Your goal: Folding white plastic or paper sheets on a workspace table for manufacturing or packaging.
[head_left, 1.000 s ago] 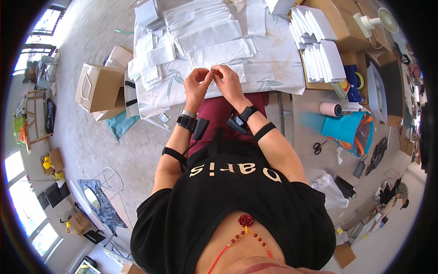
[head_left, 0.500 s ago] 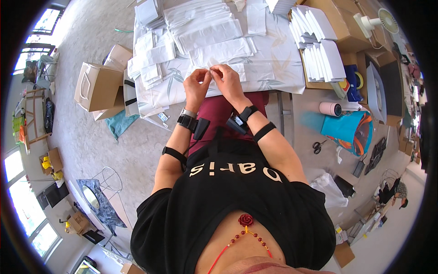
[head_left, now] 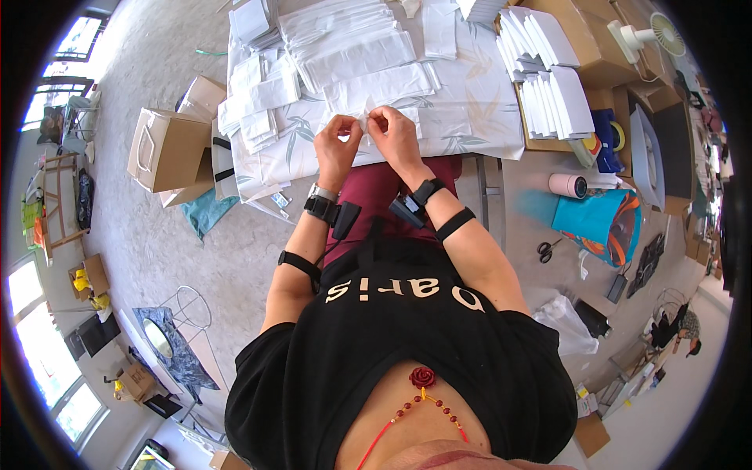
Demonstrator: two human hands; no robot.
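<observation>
Over the near edge of the table, my left hand [head_left: 337,147] and my right hand [head_left: 396,139] face each other with thumbs and forefingers pinched. Between the fingertips is a thin whitish sheet [head_left: 365,122], perhaps a plastic bag; its outline blends into the white things behind. Just beyond my hands lie flat white packets [head_left: 380,88] in overlapping rows. A wider row of white packets [head_left: 352,59] is farther back, and smaller white stacks [head_left: 258,94] sit to the left. Under them is a pale leaf-patterned tablecloth [head_left: 489,129].
Folded white pieces [head_left: 556,102] stand in a cardboard box at the table's right. Brown cartons [head_left: 164,149] stand on the left floor. Right of me are a pink cup [head_left: 567,186], a blue bag [head_left: 583,218] and black scissors [head_left: 547,251]. A small fan [head_left: 666,35] stands far right.
My fingertips have drawn slightly apart, the right hand shifting a little up and away. Both hands stay pinched over the table's near edge.
</observation>
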